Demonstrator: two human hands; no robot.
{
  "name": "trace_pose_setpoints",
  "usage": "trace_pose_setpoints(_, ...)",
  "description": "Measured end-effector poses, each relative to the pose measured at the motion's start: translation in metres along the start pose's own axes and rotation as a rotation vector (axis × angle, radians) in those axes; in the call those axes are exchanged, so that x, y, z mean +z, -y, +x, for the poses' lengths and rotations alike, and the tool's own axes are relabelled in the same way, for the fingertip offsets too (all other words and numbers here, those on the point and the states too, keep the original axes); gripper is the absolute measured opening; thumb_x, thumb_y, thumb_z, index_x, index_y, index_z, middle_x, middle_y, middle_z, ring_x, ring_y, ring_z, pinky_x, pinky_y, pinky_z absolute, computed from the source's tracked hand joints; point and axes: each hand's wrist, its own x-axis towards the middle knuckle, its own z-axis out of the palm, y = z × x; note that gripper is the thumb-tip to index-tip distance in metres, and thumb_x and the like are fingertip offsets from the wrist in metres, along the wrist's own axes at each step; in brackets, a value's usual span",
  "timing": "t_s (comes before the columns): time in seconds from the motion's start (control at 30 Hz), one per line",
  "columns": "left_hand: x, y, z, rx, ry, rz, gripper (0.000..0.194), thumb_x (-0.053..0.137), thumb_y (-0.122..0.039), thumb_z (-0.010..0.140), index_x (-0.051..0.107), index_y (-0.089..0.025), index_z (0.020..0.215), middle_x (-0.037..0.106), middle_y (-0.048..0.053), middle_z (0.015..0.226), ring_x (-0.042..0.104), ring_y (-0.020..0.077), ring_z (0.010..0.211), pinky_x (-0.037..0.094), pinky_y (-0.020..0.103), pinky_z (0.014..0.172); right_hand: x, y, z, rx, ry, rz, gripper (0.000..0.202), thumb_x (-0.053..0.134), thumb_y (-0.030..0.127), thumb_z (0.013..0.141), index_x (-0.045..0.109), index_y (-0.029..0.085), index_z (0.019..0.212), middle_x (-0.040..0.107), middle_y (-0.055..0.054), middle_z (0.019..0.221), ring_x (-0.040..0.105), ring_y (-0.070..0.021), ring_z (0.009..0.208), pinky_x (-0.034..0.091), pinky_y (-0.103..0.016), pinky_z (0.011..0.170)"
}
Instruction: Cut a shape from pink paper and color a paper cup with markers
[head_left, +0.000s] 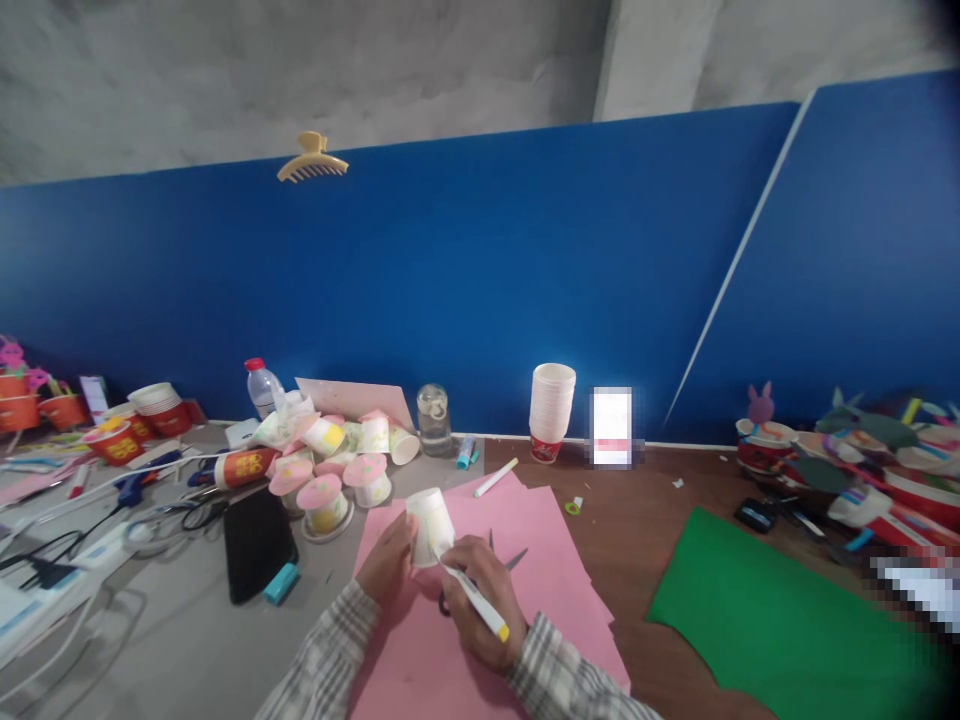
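Observation:
A white paper cup point(431, 522), upside down with faint yellow marks, is held at its left side by my left hand point(388, 562). My right hand point(484, 605) grips a white marker with a yellow end point(480, 608), its tip at the lower right of the cup. Both hands are above pink paper sheets point(559, 610). Dark scissors point(516, 558) lie on the paper, partly hidden behind my right hand. Another pale marker point(496, 478) rests at the back edge of the paper.
Pink-topped cup crafts point(321, 496) cluster at the left, near a black phone-like slab point(257, 545). A cup stack point(553, 405) and a glass jar point(433, 420) stand by the blue partition point(465, 280). Green paper point(780, 610) and more crafts point(900, 470) lie right.

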Motion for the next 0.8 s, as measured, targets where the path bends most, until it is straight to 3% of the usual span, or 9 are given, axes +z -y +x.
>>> trace_pose_setpoints(0.23, 0.0053, -0.0034, -0.0034, 0.056, -0.011, 0.002, 0.043, 0.067, -0.054, 0.053, 0.064, -0.015, 0.071, 0.065, 0.003, 0.065, 0.056, 0.0196, 0.065, 0.046, 0.032, 0.061, -0.0003, -0.0012, -0.0004, 0.027, -0.063, 0.035, 0.018, 0.057, 0.016, 0.074, 0.059, 0.026, 0.089, 0.065, 0.001, 0.078, 0.062, -0.0185, 0.072, 0.051, -0.027, 0.066)
trace_pose_setpoints(0.43, -0.0017, 0.0012, 0.0, 0.037, 0.004, 0.009, 0.043, 0.066, -0.053, 0.056, 0.064, -0.015, 0.076, 0.066, 0.005, 0.067, 0.057, 0.0222, 0.068, 0.046, 0.033, 0.061, -0.0004, 0.0003, 0.0001, 0.043, -0.051, 0.016, 0.015, 0.057, 0.018, 0.074, 0.06, 0.026, 0.086, 0.065, 0.001, 0.075, 0.062, -0.019, 0.069, 0.051, -0.026, 0.061)
trace_pose_setpoints(0.73, 0.0038, -0.0012, -0.0021, 0.038, -0.03, -0.022, 0.046, 0.069, -0.053, 0.052, 0.065, -0.015, 0.078, 0.068, 0.006, 0.069, 0.059, 0.0238, 0.072, 0.048, 0.034, 0.065, -0.0007, 0.0033, 0.0008, -0.013, -0.026, 0.035, 0.013, 0.057, 0.018, 0.074, 0.062, 0.026, 0.083, 0.065, 0.0, 0.075, 0.062, -0.0208, 0.074, 0.052, -0.031, 0.069)
trace_pose_setpoints(0.8, 0.0023, -0.0001, -0.0014, 0.038, -0.028, -0.035, 0.046, 0.069, -0.052, 0.053, 0.066, -0.014, 0.08, 0.069, 0.006, 0.07, 0.059, 0.0242, 0.075, 0.048, 0.034, 0.067, -0.0005, 0.0017, -0.0001, 0.011, -0.088, 0.05, 0.013, 0.058, 0.018, 0.073, 0.062, 0.025, 0.083, 0.066, 0.0, 0.075, 0.062, -0.0199, 0.07, 0.053, -0.029, 0.065)
